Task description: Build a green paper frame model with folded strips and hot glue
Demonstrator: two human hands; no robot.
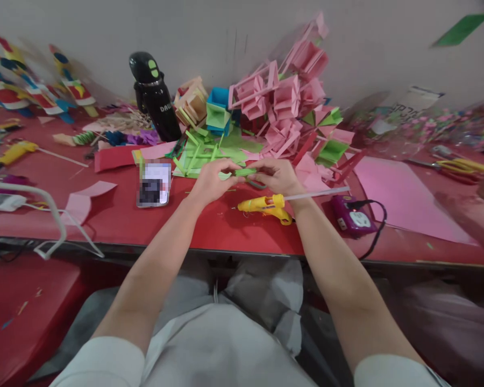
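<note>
Between my two hands is a small folded strip of green paper (245, 172). My left hand (213, 180) pinches its left end, and the fingers of my right hand (277, 174) close on its right end. Just below them a yellow glue gun (262, 204) lies on the red table, a clear glue stick (318, 193) poking out of its back toward my right wrist. Behind my hands spreads a heap of loose green paper strips (204, 153). A phone (155, 184) lies to the left of my left hand.
Pink folded paper pieces (282, 97) pile up at the back, beside a black bottle (155, 97). To the right are a purple power socket (353, 215) with a cable, pink sheets (403, 199) and scissors (447, 169). A white metal frame (56, 209) stands at the left edge.
</note>
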